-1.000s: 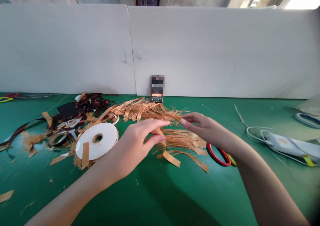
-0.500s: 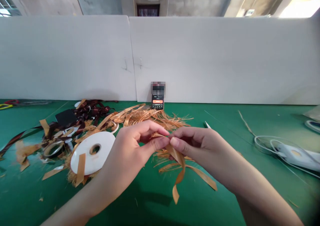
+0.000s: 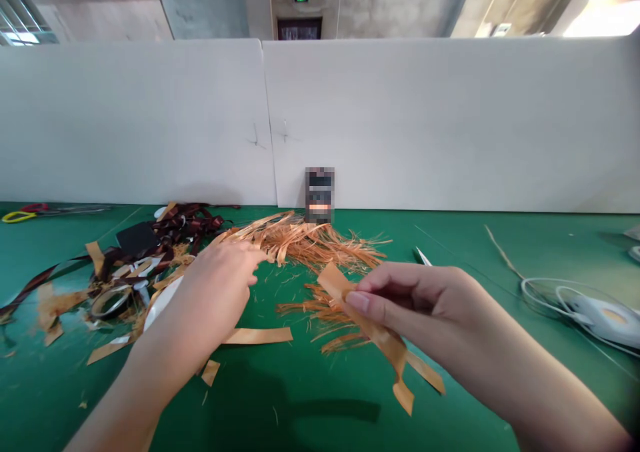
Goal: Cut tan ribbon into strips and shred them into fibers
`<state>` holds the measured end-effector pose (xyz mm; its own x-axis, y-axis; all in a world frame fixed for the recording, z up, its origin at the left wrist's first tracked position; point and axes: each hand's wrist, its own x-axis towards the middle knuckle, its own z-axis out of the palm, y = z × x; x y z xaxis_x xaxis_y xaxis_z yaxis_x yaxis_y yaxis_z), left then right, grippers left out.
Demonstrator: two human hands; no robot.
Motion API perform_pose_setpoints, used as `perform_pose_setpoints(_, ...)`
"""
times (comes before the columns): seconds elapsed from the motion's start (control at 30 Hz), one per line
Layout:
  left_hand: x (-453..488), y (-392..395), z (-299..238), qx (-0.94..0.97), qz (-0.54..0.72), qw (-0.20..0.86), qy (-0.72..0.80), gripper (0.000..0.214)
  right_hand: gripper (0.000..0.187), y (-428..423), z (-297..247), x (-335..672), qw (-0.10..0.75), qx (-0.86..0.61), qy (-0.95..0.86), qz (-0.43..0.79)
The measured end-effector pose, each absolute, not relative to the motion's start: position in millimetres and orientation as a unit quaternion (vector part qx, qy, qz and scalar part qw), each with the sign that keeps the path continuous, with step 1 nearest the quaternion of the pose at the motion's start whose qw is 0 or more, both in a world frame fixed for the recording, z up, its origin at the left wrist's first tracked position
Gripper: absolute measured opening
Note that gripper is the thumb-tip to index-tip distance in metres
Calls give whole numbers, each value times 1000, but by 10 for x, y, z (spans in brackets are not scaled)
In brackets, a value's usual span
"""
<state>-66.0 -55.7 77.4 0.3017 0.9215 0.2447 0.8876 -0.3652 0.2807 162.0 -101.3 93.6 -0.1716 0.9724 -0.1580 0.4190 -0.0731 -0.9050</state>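
Matte white panels (image 3: 425, 125) stand upright along the back of a glossy green tabletop (image 3: 75, 385). At far left lie scissors with yellow and red handles (image 3: 19, 217). Next come a glossy dark-brown ribbon tangle (image 3: 187, 222), a flat black square (image 3: 137, 239) and a round white disc (image 3: 155, 309), mostly covered by the left forearm. Beside the disc lies a flat tan ribbon strip (image 3: 265, 336), its near end hidden. A heap of coppery frayed fibres (image 3: 310, 242) spreads in the middle, before an upright black phone (image 3: 320, 199). A pale pointed metal tip (image 3: 424, 257) shows just behind the right hand (image 3: 420, 302); a white cabled device (image 3: 603, 319) sits at far right.

The held satiny tan ribbon length (image 3: 334, 281) could slip or twist if the pinch slackens, since its tail hangs free. Loose fibres below might snag it, and the metal tip could prick the nearby knuckles.

The left hand (image 3: 215, 292) has its fingers loosely bent near the fibre heap; its pads are hidden, so any grip cannot be told. The right thumb and forefinger are clamped together on the ribbon length, above a smaller fibre bundle (image 3: 325, 310).
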Motion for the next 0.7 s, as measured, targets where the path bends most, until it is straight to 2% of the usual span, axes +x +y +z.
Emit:
perform_pose_setpoints(0.07,-603,-569,775,806,183,75,558,28,27,-1010,914,1601,322,-539,-600,497)
perform_pose_setpoints(0.2,-401,-731,866,740,322,249,536,35,25,-1037,875,1560,336,-493,-547,587)
perform_pose_setpoints(0.3,-314,-855,910,728,338,328,497,26,27,-1075,865,1527,324,-501,-551,584)
perform_pose_setpoints(0.5,-271,-915,899,724,316,361,496,18,27,-1092,850,1482,360,-542,-610,454)
perform_pose_setpoints(0.7,-255,-940,913,726,309,372,489,25,21,-1087,839,1488,401,-516,-597,465)
